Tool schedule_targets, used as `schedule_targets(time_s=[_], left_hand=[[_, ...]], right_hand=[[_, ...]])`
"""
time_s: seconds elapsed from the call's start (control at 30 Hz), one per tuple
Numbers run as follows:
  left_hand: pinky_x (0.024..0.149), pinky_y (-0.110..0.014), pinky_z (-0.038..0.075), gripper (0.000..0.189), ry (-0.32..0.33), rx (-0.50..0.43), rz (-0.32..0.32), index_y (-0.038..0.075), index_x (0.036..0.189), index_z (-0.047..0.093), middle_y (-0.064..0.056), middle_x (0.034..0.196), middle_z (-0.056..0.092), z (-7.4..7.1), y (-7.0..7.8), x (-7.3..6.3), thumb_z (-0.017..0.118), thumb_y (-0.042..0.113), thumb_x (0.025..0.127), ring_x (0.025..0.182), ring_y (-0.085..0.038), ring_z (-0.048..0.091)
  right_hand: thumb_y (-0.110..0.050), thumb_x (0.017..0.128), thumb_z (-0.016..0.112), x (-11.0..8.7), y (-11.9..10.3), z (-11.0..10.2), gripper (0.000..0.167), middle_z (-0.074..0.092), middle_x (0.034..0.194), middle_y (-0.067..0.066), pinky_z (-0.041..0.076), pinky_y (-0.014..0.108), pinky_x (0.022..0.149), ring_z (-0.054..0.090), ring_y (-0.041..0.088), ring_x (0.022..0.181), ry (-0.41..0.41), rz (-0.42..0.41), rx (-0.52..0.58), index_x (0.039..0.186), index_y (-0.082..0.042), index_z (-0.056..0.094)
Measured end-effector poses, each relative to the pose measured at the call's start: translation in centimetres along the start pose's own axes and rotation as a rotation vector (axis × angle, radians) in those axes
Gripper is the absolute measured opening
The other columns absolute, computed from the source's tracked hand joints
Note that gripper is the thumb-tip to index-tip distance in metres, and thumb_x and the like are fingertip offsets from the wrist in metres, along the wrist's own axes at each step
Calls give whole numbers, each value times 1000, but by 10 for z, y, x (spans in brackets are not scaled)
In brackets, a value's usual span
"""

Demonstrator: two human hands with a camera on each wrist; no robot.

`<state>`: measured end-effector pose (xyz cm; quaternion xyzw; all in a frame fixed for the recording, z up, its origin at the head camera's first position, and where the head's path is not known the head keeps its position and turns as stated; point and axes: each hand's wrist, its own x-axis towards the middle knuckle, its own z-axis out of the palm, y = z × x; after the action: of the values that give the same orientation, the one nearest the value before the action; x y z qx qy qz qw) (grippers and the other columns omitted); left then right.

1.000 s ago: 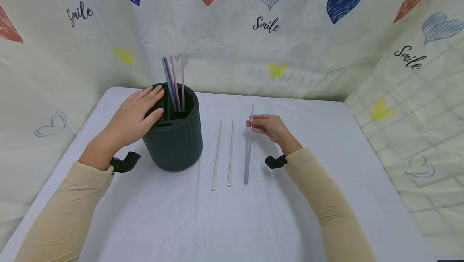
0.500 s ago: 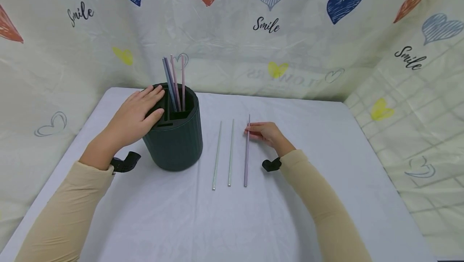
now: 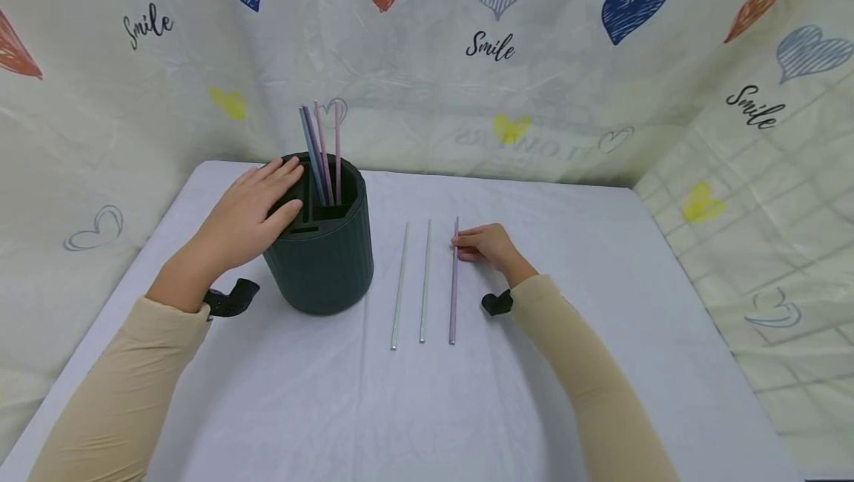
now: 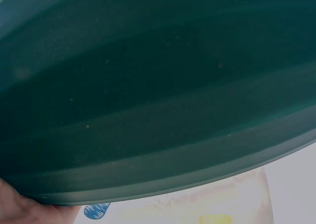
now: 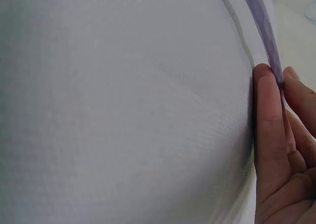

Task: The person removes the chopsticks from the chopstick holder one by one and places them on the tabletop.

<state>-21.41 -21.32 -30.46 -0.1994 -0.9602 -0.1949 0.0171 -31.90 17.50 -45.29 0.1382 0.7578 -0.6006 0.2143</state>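
A dark green ribbed utensil holder point(image 3: 320, 263) with a divided top stands at the left of the table. My left hand point(image 3: 250, 208) rests on its top left side, fingers straight over the rim and thumb toward the front. The holder's wall point(image 4: 158, 86) fills most of the left wrist view. With thumb and fingertips, my right hand point(image 3: 490, 245) pinches a slim purple chopstick point(image 3: 454, 296) near its far, thin end. Its thick end points toward me, low over the cloth. To its left, two pale green chopsticks point(image 3: 425, 282) lie side by side.
Several blue and pink chopsticks point(image 3: 319, 156) stand upright in the holder's rear compartment. A white cloth point(image 3: 427, 415) covers the table. Behind it hangs a curtain point(image 3: 427, 89) printed with hearts and words.
My right hand has come down and slightly toward me with the purple chopstick, which now lies flatter, roughly in line with the green ones. The left hand and holder have stayed put.
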Motion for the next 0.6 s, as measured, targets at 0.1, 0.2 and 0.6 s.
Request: schedule_targets(time_s=[0.1, 0.2, 0.6], left_hand=[[127, -55, 7, 60, 0, -1, 0, 3, 157, 25, -17, 165, 21, 0, 0, 0, 38, 33, 107, 155, -37, 12], [127, -55, 7, 60, 1, -2, 0, 3, 157, 25, -17, 165, 21, 0, -1, 0, 38, 33, 107, 155, -37, 12], [127, -55, 7, 60, -1, -7, 5, 3, 157, 24, -16, 166, 19, 0, -2, 0, 37, 33, 107, 155, -37, 11]], right_hand=[[-10, 88, 75, 1, 0, 2, 39, 73, 73, -3, 61, 21, 65, 69, 5, 62, 15, -23, -64, 123, 6, 67], [-12, 88, 76, 2, -1, 3, 37, 72, 69, -2, 60, 20, 61, 67, 5, 59, 32, -31, -114, 120, 5, 68], [-12, 89, 74, -3, -4, 2, 31, 72, 69, 2, 61, 21, 61, 69, 9, 60, 77, -46, -146, 113, 8, 70]])
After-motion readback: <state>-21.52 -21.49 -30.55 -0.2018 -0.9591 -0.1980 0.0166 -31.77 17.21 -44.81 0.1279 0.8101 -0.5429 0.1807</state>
